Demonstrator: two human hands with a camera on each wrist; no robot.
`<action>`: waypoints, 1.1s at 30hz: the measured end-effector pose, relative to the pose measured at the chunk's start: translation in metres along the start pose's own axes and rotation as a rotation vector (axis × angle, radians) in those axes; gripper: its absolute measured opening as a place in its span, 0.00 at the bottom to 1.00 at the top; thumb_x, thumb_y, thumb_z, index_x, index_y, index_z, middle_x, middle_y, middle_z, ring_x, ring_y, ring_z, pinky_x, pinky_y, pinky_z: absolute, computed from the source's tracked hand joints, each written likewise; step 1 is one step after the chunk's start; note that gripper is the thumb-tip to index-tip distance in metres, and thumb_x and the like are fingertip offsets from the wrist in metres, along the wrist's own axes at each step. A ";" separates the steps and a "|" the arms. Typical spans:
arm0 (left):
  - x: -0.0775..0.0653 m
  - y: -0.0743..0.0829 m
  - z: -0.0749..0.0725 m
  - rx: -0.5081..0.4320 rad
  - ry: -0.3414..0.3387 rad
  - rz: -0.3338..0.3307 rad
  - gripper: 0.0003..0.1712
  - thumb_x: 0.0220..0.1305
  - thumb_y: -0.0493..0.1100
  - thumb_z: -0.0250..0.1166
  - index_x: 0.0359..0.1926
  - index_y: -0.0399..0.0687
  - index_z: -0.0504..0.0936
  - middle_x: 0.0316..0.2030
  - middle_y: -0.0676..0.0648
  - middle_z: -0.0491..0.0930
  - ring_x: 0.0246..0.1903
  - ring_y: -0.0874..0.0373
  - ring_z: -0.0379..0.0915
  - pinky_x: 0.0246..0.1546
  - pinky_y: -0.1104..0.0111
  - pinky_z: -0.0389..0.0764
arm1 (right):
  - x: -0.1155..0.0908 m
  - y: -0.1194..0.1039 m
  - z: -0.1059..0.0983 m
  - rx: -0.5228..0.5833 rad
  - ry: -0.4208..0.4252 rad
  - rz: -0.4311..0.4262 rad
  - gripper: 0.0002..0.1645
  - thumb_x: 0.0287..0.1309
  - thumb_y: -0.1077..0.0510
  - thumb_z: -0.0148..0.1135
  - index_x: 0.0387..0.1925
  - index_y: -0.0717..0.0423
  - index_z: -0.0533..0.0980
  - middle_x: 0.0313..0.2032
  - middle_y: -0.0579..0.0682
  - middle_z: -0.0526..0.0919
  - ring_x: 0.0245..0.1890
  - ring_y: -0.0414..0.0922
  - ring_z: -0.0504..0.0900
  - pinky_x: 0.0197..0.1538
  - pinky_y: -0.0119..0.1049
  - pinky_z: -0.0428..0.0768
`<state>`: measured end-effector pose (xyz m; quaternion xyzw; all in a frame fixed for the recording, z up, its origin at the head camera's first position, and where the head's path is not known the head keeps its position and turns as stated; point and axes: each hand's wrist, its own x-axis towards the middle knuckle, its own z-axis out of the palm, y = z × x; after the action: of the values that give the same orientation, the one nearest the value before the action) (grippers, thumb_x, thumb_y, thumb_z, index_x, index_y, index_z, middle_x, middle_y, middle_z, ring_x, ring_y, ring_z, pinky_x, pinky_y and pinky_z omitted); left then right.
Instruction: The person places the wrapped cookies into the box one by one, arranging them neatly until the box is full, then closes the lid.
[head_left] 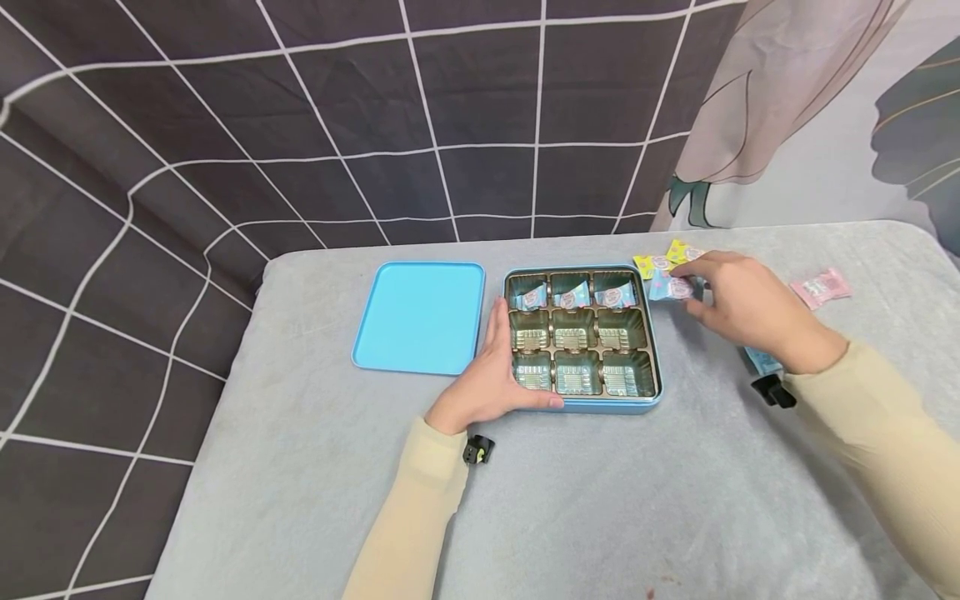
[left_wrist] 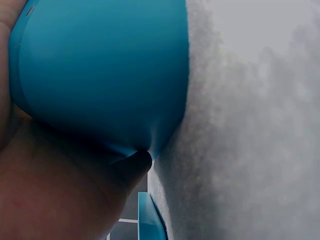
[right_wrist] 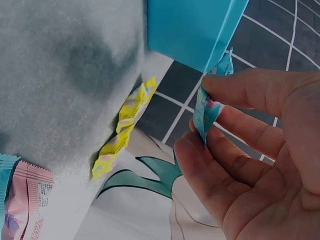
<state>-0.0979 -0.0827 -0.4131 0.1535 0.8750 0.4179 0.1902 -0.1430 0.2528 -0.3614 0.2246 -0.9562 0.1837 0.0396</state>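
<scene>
A blue tin box (head_left: pixel 611 407) stands uncovered, with a gold divided tray (head_left: pixel 576 312) inside. Three blue-wrapped candies (head_left: pixel 572 296) lie in the tray's back row, one per compartment. My left hand (head_left: pixel 487 379) rests against the box's front left corner, fingers straight along the left side and thumb along the front. Just right of the box, my right hand (head_left: pixel 750 304) pinches another blue-wrapped candy (right_wrist: pixel 201 116) between thumb and fingertips, off the table. Two yellow-wrapped candies (head_left: pixel 651 264) lie by the box's back right corner, close to that hand.
Left of the box lies a flat blue lid (head_left: pixel 423 317). A pink-wrapped candy (head_left: pixel 821 288) is at the right, and a blue wrapper (head_left: pixel 763 361) shows partly beneath my right wrist. The grey cloth table (head_left: pixel 300 467) ends at a dark checked curtain (head_left: pixel 480 100).
</scene>
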 end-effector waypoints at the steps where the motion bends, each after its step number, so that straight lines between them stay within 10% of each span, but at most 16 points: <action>1: 0.000 0.000 0.000 0.000 0.000 0.000 0.88 0.42 0.67 0.80 0.76 0.50 0.16 0.77 0.47 0.14 0.76 0.55 0.19 0.73 0.55 0.47 | 0.000 -0.001 0.000 0.001 0.005 0.000 0.23 0.49 0.69 0.69 0.50 0.68 0.80 0.47 0.68 0.83 0.44 0.60 0.80 0.50 0.58 0.75; 33: 0.000 0.001 0.000 -0.011 0.008 0.006 0.88 0.42 0.66 0.81 0.77 0.50 0.17 0.77 0.47 0.15 0.77 0.52 0.23 0.73 0.54 0.49 | -0.004 -0.021 0.001 0.042 0.059 -0.070 0.24 0.48 0.69 0.73 0.50 0.64 0.81 0.44 0.62 0.85 0.42 0.57 0.81 0.46 0.57 0.77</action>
<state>-0.0982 -0.0822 -0.4126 0.1533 0.8731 0.4237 0.1861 -0.1296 0.2365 -0.3556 0.2533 -0.9421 0.2085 0.0693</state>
